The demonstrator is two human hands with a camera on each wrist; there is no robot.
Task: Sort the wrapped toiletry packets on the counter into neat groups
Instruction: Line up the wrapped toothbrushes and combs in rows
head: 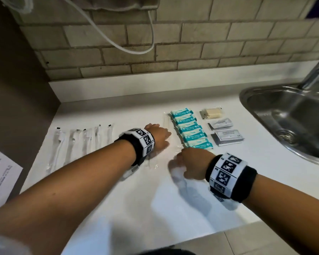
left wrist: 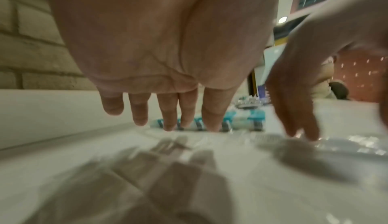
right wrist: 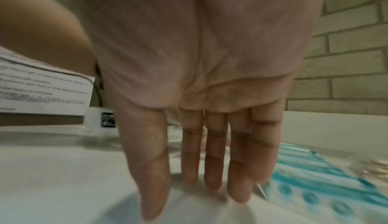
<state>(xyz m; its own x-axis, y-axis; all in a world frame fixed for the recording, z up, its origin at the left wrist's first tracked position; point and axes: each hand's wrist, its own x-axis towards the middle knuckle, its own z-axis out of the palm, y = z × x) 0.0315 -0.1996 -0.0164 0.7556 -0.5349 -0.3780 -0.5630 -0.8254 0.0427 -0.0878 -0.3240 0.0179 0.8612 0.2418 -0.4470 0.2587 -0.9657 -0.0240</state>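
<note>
A column of several teal wipe packets [head: 190,130] lies mid-counter. To its right sit a beige stick packet [head: 211,113], white sachets [head: 220,124] and a stack of grey sachets [head: 228,138]. Several clear-wrapped toothbrushes [head: 85,142] lie in a row at the left. My left hand [head: 159,136] is palm down with straight fingers [left wrist: 168,111] over clear long packets [head: 166,124] just left of the teal packets [left wrist: 247,121]. My right hand [head: 190,162] is flat too, with its fingers [right wrist: 212,161] on clear wrapping beside the teal packets [right wrist: 315,177]. Neither hand grips anything.
A steel sink [head: 265,115] with a tap [head: 315,72] fills the right side. A printed paper sheet [head: 0,175] lies on the dark unit at the left. A brick wall [head: 173,43] backs the counter, with a white cable [head: 118,43] hanging.
</note>
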